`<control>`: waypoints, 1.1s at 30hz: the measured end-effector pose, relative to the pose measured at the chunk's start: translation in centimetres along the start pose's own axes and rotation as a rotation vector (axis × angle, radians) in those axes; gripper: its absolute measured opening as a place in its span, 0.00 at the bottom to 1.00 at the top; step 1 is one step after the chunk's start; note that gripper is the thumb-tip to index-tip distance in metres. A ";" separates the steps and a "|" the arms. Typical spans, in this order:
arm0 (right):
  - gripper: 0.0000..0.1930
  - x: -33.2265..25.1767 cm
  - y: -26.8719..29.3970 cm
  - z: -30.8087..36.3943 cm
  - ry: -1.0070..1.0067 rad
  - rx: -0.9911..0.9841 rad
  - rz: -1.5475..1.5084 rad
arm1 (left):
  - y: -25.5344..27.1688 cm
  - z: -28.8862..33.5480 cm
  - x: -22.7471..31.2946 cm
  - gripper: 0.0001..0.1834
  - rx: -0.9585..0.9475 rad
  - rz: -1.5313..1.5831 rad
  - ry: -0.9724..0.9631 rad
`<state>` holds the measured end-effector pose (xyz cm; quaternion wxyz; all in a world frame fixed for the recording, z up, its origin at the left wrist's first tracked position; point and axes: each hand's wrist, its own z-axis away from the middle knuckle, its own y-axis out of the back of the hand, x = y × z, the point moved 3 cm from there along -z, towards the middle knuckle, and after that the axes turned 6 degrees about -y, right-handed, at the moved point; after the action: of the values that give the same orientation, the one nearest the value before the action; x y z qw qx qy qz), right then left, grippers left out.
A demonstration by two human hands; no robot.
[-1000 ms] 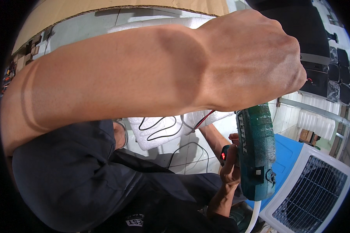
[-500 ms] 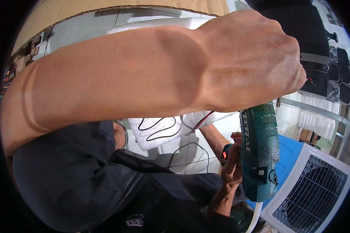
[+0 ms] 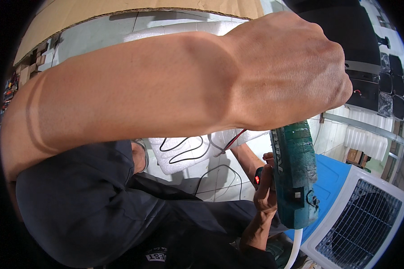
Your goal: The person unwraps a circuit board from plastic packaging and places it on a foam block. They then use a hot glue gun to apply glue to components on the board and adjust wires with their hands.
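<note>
My left forearm crosses the upper picture, ending in my left hand (image 3: 296, 71), a fist with its back turned up. The upper end of a worn green corded power tool (image 3: 296, 175) disappears under that fist, which looks closed round it; the fingers are hidden. A white cable (image 3: 295, 249) leaves its lower end. Another hand, seemingly my right hand (image 3: 266, 197), comes from below and lies against the tool's left side, fingers bent and partly covered. Beside it is a small dark device with a red light (image 3: 257, 178). A further bare limb (image 3: 246, 158), whose owner I cannot tell, reaches in behind.
White foam packing (image 3: 170, 163) with thin black and red wires lies on the tiled floor (image 3: 229, 190). A blue and white unit with a grille (image 3: 361, 219) stands at lower right. Cardboard (image 3: 143, 5) spans the top, and a black cabinet-like object (image 3: 336, 36) stands at upper right.
The power tool has shifted slightly left under my left fist, and the hand beside it has moved a little with it. My left forearm has hardly moved.
</note>
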<state>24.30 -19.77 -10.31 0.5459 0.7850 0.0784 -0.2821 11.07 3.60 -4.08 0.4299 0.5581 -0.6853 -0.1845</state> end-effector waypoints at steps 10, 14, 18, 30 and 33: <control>0.08 0.3 -0.2 0.0 0.006 0.018 -0.061 | 1.6 0.2 0.2 0.04 -0.075 0.094 0.006; 0.07 -0.1 0.1 0.0 -0.027 -0.006 0.014 | 1.4 0.2 0.1 0.04 -0.060 0.119 0.002; 0.06 -0.4 -0.4 -0.2 -0.018 0.020 -0.067 | -0.6 0.3 0.1 0.04 0.054 -0.017 -0.017; 0.07 -1.6 -0.8 -0.6 0.002 0.065 -0.095 | 0.1 0.8 0.1 0.04 0.019 -0.027 0.017; 0.06 -0.5 -0.1 -0.1 -0.017 0.049 -0.037 | 0.5 0.0 -0.2 0.04 -0.044 0.124 -0.005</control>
<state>23.91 -19.57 -10.14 0.5216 0.7942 0.0812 -0.3009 10.75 3.92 -3.74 0.4510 0.5047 -0.7153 -0.1740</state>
